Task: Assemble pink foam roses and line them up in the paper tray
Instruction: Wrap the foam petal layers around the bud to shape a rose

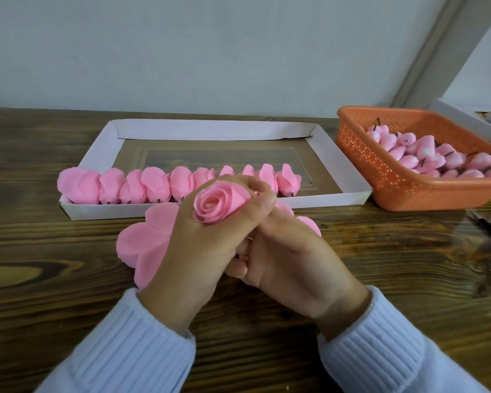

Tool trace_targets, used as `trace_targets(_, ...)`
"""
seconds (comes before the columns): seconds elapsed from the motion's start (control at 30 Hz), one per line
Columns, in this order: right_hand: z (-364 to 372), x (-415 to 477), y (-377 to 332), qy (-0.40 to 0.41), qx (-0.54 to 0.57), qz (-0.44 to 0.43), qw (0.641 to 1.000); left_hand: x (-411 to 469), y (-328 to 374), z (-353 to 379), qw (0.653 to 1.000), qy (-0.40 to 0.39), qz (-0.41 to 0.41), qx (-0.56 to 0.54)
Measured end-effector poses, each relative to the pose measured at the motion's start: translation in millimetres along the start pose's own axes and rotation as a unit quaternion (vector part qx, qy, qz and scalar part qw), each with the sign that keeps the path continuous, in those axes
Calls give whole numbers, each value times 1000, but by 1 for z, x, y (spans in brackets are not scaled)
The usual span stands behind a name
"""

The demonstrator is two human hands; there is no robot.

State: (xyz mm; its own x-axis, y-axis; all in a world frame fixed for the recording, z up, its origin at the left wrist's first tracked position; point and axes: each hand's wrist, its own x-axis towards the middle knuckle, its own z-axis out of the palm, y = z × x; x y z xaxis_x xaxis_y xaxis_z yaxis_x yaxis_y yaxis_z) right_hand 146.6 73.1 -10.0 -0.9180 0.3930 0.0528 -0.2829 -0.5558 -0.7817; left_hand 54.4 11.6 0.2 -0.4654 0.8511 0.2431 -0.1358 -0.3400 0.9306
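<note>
Gripped in the left hand (199,245): one pink foam rose with spiral petals (219,204), bloom facing up to the camera, thumb and curled fingers closed around its outer petals. Held above the brown wooden surface (54,307), just in front of the near wall of the white paper tray (216,130).

Against it from the right and from below, the right hand (289,256), fingers curled inward near the base of the rose. Cannot tell if pinching something there, because hidden by the left hand.

Under both hands, lying flat on the surface: a stack of pink flower-shaped foam petal sheets (142,245), partly covered.

Inside the tray, along its near wall: a row of pink foam roses (153,184), standing side by side and touching each other, from the left end almost to the right end.

To the right of the tray, near it but apart: an orange perforated plastic basket (394,180), filled on its right side with small pink foam buds on dark stems (425,161).

On both wrists, light blue ribbed sleeves (125,350). At the right edge of the surface, a thin dark tool (488,226), too blurred to name.
</note>
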Motion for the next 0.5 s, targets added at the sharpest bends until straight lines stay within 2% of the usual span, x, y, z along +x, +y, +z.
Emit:
trace_targets(0.1,-3,0,1,31,-44,-2,999,-1,0,1,1000,-16,23,0)
trace_targets(0.2,-4,0,3,42,-80,6,996,-2,-1,3,1000,5,-5,-6)
trace_targets(0.33,-2,-1,2,-1,-5,-8,1000,0,0,2,999,30,-3,-19)
trace_targets(0.4,-1,-1,1,-2,-5,-17,1000,2,1,1,999,7,24,-27)
trace_targets(0.5,0,0,1,40,-57,-17,997,1,3,1,998,-31,41,-28)
